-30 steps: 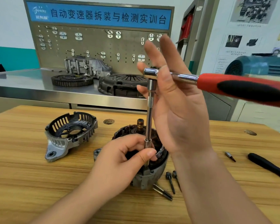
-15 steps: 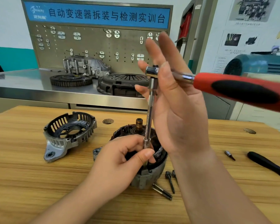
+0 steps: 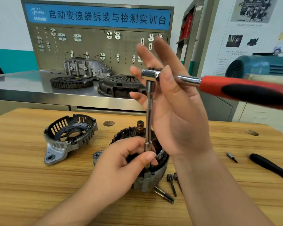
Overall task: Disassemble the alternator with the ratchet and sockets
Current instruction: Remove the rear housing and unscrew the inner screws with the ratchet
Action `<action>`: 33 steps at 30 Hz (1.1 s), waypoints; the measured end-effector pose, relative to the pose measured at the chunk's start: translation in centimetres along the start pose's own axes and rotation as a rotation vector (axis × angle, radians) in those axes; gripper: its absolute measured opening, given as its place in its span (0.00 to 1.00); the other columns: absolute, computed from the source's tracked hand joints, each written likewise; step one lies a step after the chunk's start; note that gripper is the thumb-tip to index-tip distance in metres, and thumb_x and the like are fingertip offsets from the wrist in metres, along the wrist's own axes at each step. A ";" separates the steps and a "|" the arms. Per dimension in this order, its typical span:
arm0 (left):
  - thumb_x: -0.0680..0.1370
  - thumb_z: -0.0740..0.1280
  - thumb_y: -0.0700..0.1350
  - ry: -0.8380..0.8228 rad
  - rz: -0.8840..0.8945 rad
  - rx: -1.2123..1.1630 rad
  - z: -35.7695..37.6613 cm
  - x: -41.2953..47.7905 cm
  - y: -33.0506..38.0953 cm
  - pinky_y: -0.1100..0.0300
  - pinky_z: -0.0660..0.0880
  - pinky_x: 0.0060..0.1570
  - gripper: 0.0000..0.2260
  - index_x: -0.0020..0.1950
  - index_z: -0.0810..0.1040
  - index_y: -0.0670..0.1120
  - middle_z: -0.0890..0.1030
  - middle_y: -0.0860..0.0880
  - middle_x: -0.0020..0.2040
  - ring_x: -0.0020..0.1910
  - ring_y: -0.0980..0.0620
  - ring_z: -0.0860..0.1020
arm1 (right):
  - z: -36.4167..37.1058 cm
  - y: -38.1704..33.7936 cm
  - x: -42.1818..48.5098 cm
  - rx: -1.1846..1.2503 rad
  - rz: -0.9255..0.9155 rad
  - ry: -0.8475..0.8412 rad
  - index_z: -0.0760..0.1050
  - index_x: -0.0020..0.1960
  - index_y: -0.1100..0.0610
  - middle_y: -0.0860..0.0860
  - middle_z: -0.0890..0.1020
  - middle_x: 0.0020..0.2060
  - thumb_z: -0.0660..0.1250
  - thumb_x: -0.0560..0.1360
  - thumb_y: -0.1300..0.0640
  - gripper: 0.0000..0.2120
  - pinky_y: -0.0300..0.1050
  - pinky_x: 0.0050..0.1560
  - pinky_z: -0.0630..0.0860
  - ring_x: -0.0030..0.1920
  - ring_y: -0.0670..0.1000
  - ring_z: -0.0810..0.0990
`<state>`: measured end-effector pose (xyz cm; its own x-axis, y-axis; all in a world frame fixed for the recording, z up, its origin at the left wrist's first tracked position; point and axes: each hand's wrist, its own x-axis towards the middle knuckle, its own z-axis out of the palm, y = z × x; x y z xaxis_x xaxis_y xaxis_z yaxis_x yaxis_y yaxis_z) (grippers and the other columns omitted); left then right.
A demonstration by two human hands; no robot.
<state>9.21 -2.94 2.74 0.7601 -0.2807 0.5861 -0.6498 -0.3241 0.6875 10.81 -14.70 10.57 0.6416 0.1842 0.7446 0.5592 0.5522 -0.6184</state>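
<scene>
Chrome catches the eye first in the head view: the chrome extension bar (image 3: 148, 118) stands upright at centre frame. Its long axis runs straight down from the red-and-black-handled ratchet (image 3: 245, 92) into the grey aluminium alternator body (image 3: 147, 180), which sits on the wooden worktop (image 3: 23, 185), lower centre. The left hand (image 3: 122, 165) is the nearer one to the fastener, thumb and fingers pinching the bar's bottom end. The right hand (image 3: 178, 111) is up top, fingers straight and spread behind the ratchet head, thumb laid across its neck to pin it. The handle sweeps to the right edge and is cut off there. Any swing, I reckon, must go flat around that vertical bar. Socket and bolt head are buried under the left hand, so I can't tell if the socket is seated. The slotted grey end cover (image 3: 69, 137) lies apart at left, and dark loose bolts (image 3: 171, 185) sit just beside the body, lower right.
</scene>
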 end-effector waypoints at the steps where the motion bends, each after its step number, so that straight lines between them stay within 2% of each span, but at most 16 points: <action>1: 0.73 0.62 0.56 0.003 0.004 0.006 0.0 0.0 0.0 0.71 0.72 0.44 0.10 0.43 0.80 0.53 0.83 0.60 0.39 0.43 0.60 0.81 | 0.0 0.0 0.0 0.061 0.050 -0.006 0.74 0.60 0.47 0.48 0.79 0.59 0.60 0.77 0.52 0.12 0.45 0.52 0.74 0.57 0.52 0.78; 3: 0.74 0.61 0.57 0.013 0.020 0.016 0.1 -0.1 0.0 0.66 0.74 0.45 0.11 0.43 0.81 0.54 0.83 0.58 0.40 0.44 0.57 0.81 | -0.2 0.1 0.0 0.159 0.151 0.002 0.72 0.63 0.50 0.50 0.82 0.56 0.54 0.77 0.46 0.18 0.46 0.51 0.75 0.50 0.53 0.81; 6: 0.75 0.59 0.57 0.010 0.039 0.023 0.2 -0.1 -0.1 0.56 0.75 0.47 0.14 0.42 0.82 0.53 0.83 0.55 0.41 0.46 0.54 0.80 | -0.7 0.3 -0.1 0.172 0.262 0.016 0.70 0.65 0.56 0.50 0.85 0.46 0.46 0.79 0.41 0.26 0.43 0.47 0.78 0.44 0.51 0.84; 8: 0.75 0.60 0.57 0.009 0.030 0.019 0.2 -0.1 -0.1 0.54 0.75 0.47 0.13 0.43 0.81 0.52 0.83 0.55 0.40 0.45 0.53 0.80 | -0.5 0.4 -0.1 0.169 0.240 0.043 0.71 0.65 0.55 0.51 0.85 0.48 0.51 0.77 0.41 0.25 0.43 0.45 0.77 0.46 0.51 0.83; 10: 0.73 0.60 0.57 0.021 0.010 0.018 0.1 -0.1 -0.1 0.57 0.74 0.46 0.13 0.41 0.81 0.52 0.83 0.56 0.39 0.44 0.53 0.80 | -0.2 0.4 -0.1 0.117 0.143 0.055 0.74 0.63 0.52 0.50 0.83 0.54 0.56 0.77 0.47 0.18 0.43 0.45 0.77 0.53 0.52 0.80; 12: 0.73 0.62 0.57 0.035 -0.003 0.042 0.1 -0.1 0.0 0.66 0.72 0.44 0.12 0.38 0.80 0.52 0.83 0.59 0.38 0.43 0.56 0.80 | 0.0 0.2 -0.1 0.052 0.031 0.053 0.75 0.60 0.47 0.48 0.80 0.59 0.58 0.78 0.53 0.13 0.43 0.47 0.76 0.60 0.53 0.77; 14: 0.73 0.65 0.55 0.046 -0.011 0.066 0.1 0.0 0.1 0.73 0.69 0.42 0.09 0.38 0.80 0.53 0.83 0.61 0.37 0.42 0.60 0.80 | 0.1 0.1 0.0 0.065 -0.005 0.054 0.76 0.58 0.47 0.48 0.78 0.60 0.60 0.77 0.55 0.13 0.44 0.49 0.76 0.58 0.53 0.78; 16: 0.73 0.65 0.56 0.049 -0.011 0.055 0.1 0.0 0.1 0.73 0.70 0.43 0.09 0.39 0.81 0.53 0.83 0.61 0.37 0.42 0.61 0.81 | 0.0 0.1 0.0 0.136 0.039 0.057 0.75 0.59 0.47 0.48 0.79 0.60 0.59 0.76 0.51 0.13 0.45 0.49 0.75 0.52 0.52 0.81; 21: 0.75 0.60 0.56 0.007 0.030 -0.005 0.1 -0.2 0.3 0.53 0.75 0.50 0.13 0.47 0.82 0.53 0.84 0.58 0.43 0.48 0.55 0.81 | -0.8 0.3 -0.2 0.182 0.218 0.087 0.69 0.66 0.56 0.50 0.86 0.46 0.46 0.80 0.41 0.26 0.42 0.45 0.79 0.40 0.50 0.84; 23: 0.74 0.61 0.56 0.005 0.017 -0.023 0.1 -0.2 0.3 0.50 0.75 0.52 0.12 0.47 0.82 0.53 0.84 0.58 0.43 0.48 0.55 0.81 | -0.6 0.4 -0.2 0.156 0.199 0.090 0.71 0.65 0.55 0.50 0.85 0.47 0.50 0.79 0.42 0.24 0.42 0.44 0.78 0.43 0.50 0.83; 24: 0.74 0.61 0.56 0.009 0.005 -0.027 0.1 -0.2 0.3 0.51 0.75 0.52 0.12 0.46 0.81 0.54 0.84 0.59 0.42 0.47 0.55 0.81 | -0.5 0.4 -0.2 0.130 0.159 0.087 0.72 0.64 0.53 0.50 0.84 0.50 0.54 0.78 0.44 0.21 0.43 0.44 0.78 0.45 0.51 0.83; 26: 0.73 0.63 0.56 0.024 -0.009 -0.011 0.0 -0.2 0.2 0.59 0.75 0.50 0.10 0.44 0.81 0.54 0.84 0.60 0.40 0.46 0.58 0.81 | -0.2 0.1 -0.1 0.040 0.049 0.061 0.74 0.61 0.48 0.49 0.82 0.56 0.58 0.77 0.50 0.14 0.43 0.46 0.77 0.53 0.52 0.80; 28: 0.73 0.66 0.52 0.042 -0.016 0.014 0.1 -0.2 0.2 0.68 0.74 0.46 0.05 0.43 0.80 0.53 0.83 0.61 0.39 0.44 0.61 0.81 | 0.1 -0.2 0.0 -0.059 -0.039 0.026 0.73 0.60 0.46 0.49 0.78 0.63 0.59 0.77 0.56 0.13 0.43 0.48 0.76 0.58 0.51 0.78; 30: 0.73 0.66 0.51 0.050 -0.031 0.012 0.0 -0.2 0.1 0.71 0.73 0.44 0.05 0.43 0.80 0.52 0.84 0.60 0.38 0.43 0.62 0.81 | 0.2 -0.1 0.0 -0.065 -0.048 0.007 0.71 0.62 0.45 0.50 0.75 0.67 0.59 0.77 0.56 0.14 0.43 0.49 0.76 0.56 0.49 0.80; 33: 0.73 0.64 0.56 0.040 -0.015 -0.025 0.1 -0.2 0.3 0.66 0.74 0.45 0.11 0.43 0.80 0.51 0.84 0.58 0.39 0.44 0.58 0.82 | 0.1 0.2 -0.1 0.048 0.055 0.018 0.68 0.66 0.45 0.47 0.79 0.63 0.53 0.79 0.47 0.17 0.45 0.51 0.77 0.46 0.52 0.83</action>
<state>8.85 -3.01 2.78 0.7695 -0.2396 0.5920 -0.6386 -0.3054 0.7064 10.85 -14.53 10.38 0.6804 0.2009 0.7048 0.4975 0.5796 -0.6454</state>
